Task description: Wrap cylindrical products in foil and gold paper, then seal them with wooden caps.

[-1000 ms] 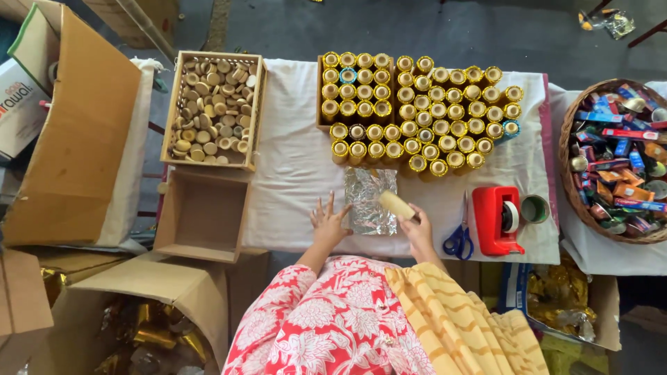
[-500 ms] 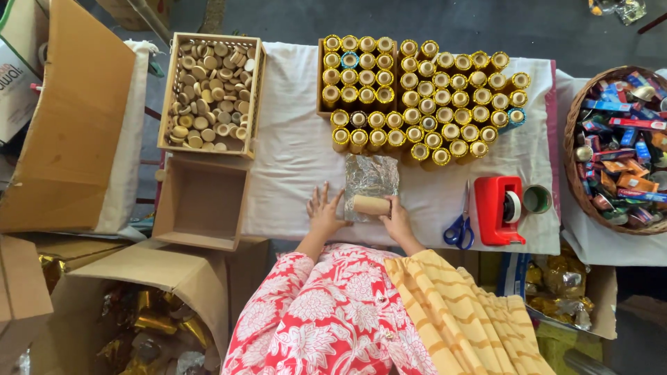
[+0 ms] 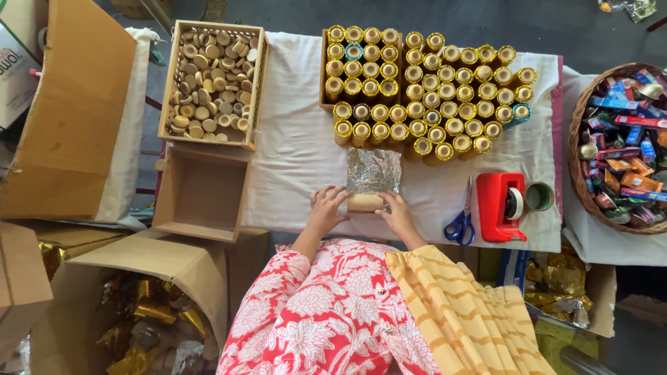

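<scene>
White-clothed table (image 3: pixel 299 160), lower centre: the tan tube (image 3: pixel 365 203) now lies flat at the foil sheet's (image 3: pixel 374 171) near edge, left hand (image 3: pixel 326 208) and right hand (image 3: pixel 397 212) gripping its ends, having shifted from a one-handed hold.

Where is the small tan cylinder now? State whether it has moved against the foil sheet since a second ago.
Yes. The tan cylinder moved left and toward the person, from the foil sheet's right edge to its near edge, between both hands.
</scene>
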